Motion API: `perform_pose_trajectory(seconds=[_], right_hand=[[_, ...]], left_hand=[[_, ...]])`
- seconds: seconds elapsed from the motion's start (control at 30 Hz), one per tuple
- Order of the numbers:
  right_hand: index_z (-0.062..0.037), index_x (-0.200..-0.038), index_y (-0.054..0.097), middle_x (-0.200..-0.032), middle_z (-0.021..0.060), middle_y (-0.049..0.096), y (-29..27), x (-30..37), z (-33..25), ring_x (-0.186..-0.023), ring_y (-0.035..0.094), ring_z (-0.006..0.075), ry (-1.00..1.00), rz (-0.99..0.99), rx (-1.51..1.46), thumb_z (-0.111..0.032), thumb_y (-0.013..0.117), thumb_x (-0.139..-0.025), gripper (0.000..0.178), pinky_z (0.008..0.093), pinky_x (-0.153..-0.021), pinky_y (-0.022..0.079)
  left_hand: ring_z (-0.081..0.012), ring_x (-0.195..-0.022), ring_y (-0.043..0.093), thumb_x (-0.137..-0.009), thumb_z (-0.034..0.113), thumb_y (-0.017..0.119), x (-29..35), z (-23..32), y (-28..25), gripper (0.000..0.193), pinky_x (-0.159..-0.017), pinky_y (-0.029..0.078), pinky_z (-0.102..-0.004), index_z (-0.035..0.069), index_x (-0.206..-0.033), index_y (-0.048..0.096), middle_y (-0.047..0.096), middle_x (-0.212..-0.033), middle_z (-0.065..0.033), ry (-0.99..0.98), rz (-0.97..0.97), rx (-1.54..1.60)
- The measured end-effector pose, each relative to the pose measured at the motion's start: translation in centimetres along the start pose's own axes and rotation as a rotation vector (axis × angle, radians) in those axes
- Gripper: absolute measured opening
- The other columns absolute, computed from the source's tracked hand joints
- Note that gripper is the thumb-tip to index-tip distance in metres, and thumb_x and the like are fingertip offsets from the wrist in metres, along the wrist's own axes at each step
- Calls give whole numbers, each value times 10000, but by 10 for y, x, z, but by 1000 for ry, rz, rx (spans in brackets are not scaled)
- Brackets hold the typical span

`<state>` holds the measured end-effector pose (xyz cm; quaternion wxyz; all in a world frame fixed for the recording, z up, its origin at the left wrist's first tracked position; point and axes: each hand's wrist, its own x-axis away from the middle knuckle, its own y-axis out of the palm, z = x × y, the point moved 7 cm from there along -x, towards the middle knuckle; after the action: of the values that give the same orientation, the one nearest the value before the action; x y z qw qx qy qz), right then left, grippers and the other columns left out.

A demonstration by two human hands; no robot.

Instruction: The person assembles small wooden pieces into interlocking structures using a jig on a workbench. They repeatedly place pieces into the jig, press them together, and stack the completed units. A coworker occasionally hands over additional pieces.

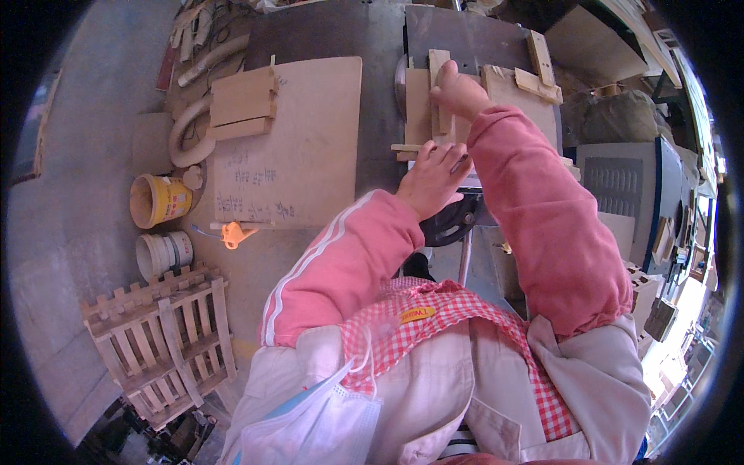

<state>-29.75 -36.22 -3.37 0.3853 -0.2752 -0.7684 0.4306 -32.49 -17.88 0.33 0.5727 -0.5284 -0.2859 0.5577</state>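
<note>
While the right hand (460, 93) rested at the upper middle of the frame, its fingers were curled in against a narrow wooden strip (438, 68) (whether they gripped it or merely pressed it, I could not tell). That strip lay lengthwise on the dark worktop (473, 35), above the picture's centre, with a flat brown panel (418, 101) just to its left and the curved edge of a metal disc (401, 87) beyond the panel.

The left hand (434, 182) was nearer the centre of the frame, at the worktop's near edge, its fingers bent and spread somewhat apart, with nothing visibly held between them.

Right of the right hand, two short wooden blocks met near a corner, over a light board (508, 97). In the upper left of the frame, a stack of brown pieces (242, 101) lay on a large pale sheet (318, 139) marked with handwriting. Farther left stood a yellow bucket (172, 199) and, below it, a whitish bucket (163, 256); a slatted wooden pallet (174, 341) filled the lower left.
</note>
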Motion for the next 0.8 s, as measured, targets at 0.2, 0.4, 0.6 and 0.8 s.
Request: perform_pose_trajectory(seconds=[0.2, 0.4, 0.6, 0.8], right_hand=[[26, -1213, 361, -1066, 269, 630, -8, -14, 1, -1020, 610, 412, 36, -9, 0, -311, 556, -847, 534, 471, -890, 474], [22, -1216, 355, -1061, 274, 628, -9, -32, 5, -1018, 607, 423, 47, -14, -8, -343, 588, -843, 572, 478, -886, 473], [15, -1230, 329, -1017, 309, 621, -10, -48, 9, -965, 609, 454, 28, 11, -19, -310, 586, -844, 566, 496, -861, 469], [13, -1235, 317, -1003, 314, 621, -13, -46, 7, -956, 611, 456, 36, 23, -30, -286, 572, -859, 544, 500, -865, 461]], left_hand=[[-282, -1220, 396, -647, 366, 776, -11, -12, 0, 728, -1009, 311, -459, 124, -1259, 464, 442, -1253, -85, -1, 11, 48], [-253, -1226, 394, -674, 392, 768, -23, -23, 4, 659, -1041, 291, -452, 130, -1214, 495, 436, -1259, -81, -10, -35, 40], [-296, -1236, 382, -674, 355, 772, -32, -30, 6, 680, -1024, 298, -476, 122, -1246, 488, 447, -1269, -99, -17, -52, 71], [-256, -1201, 412, -644, 334, 799, -34, -32, 4, 674, -1027, 311, -459, 134, -1218, 509, 444, -1265, -82, -27, 21, 82]])
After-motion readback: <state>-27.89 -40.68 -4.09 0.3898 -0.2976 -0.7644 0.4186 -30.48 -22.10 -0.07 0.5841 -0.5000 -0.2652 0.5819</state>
